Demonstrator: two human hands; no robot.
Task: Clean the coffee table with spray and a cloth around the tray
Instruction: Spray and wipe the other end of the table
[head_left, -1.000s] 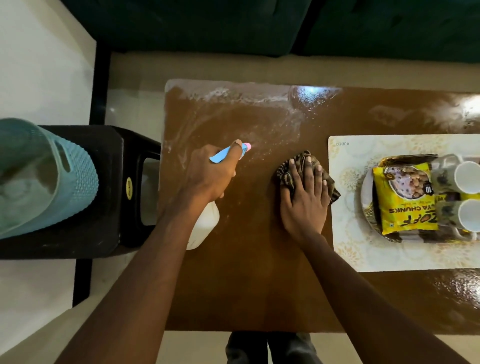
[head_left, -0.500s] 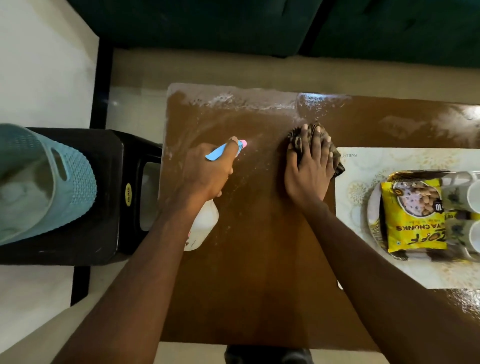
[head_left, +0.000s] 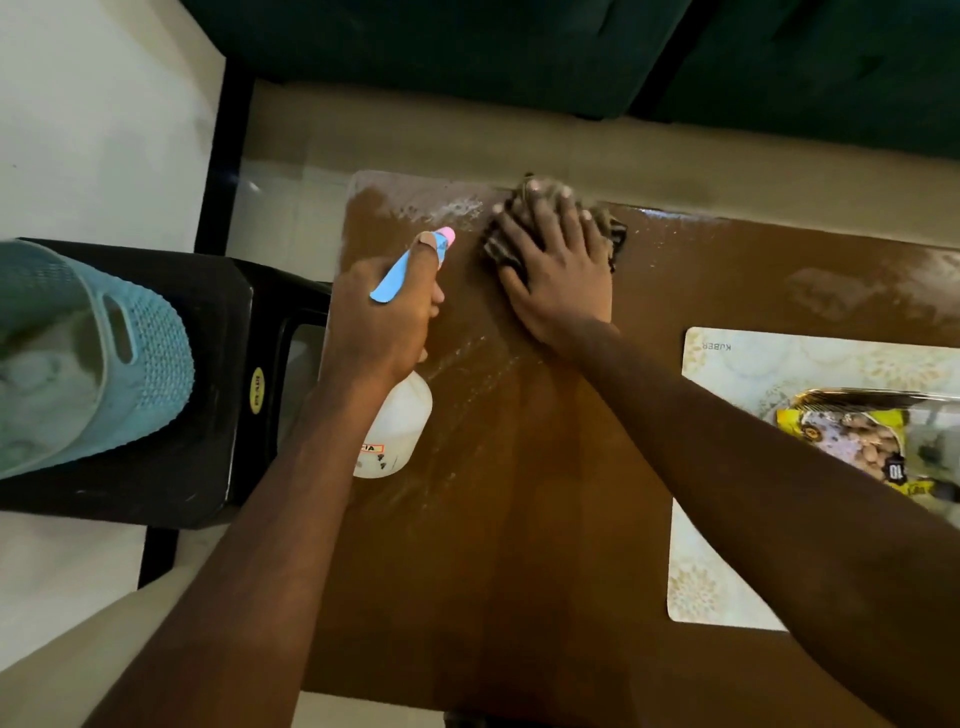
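Cloth (head_left: 612, 228), pressed under the flat right hand (head_left: 558, 270) at the far edge of the table (head_left: 519, 519), could be pushed off by an outward stroke, while the bottle (head_left: 397, 426) is gripped by the left hand (head_left: 384, 312), the tray (head_left: 717, 571) well apart.

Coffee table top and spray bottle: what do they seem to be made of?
The coffee table top is probably glossy laminate or varnished wood: brown, faint grain, reflections. The spray bottle looks like plastic: smooth white body, light blue trigger.

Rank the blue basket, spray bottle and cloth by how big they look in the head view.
Largest: blue basket, though cropped.
Then: spray bottle.
Smallest: cloth, mostly under the right hand, so unsure.
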